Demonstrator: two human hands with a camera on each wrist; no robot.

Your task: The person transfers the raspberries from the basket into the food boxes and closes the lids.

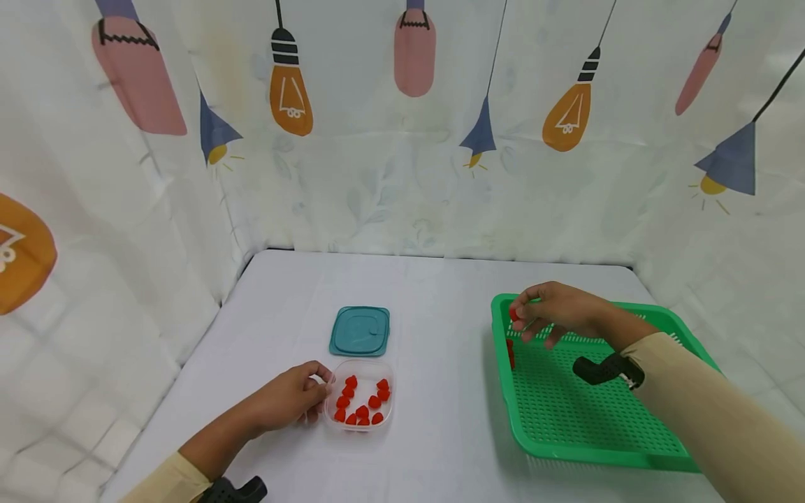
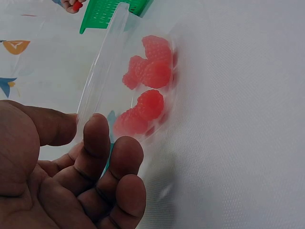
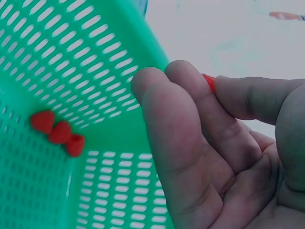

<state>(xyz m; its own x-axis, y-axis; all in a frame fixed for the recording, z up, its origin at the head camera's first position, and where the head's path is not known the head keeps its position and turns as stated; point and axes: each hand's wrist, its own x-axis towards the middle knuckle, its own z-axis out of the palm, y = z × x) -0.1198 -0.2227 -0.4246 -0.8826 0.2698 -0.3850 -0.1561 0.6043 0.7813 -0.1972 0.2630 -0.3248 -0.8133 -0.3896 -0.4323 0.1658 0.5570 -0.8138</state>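
My left hand (image 1: 298, 395) pinches the left rim of a small clear plastic container (image 1: 360, 366) between thumb and fingertips. Inside it, several red raspberries (image 1: 362, 412) lie along the left, front and right sides. My right hand (image 1: 560, 311) is over the left back part of a green plastic basket (image 1: 591, 405). Between its thumb and finger it pinches one raspberry (image 3: 208, 82), mostly hidden by the fingers in the right wrist view. A short row of raspberries (image 3: 60, 132) sits in the basket against its wall.
A teal square lid (image 1: 360, 331) lies flat on the white table (image 1: 440, 349), just behind the container. White curtains (image 1: 377, 181) with printed lamps and bulbs stand behind the table and at both sides. Bare white table separates the container from the basket.
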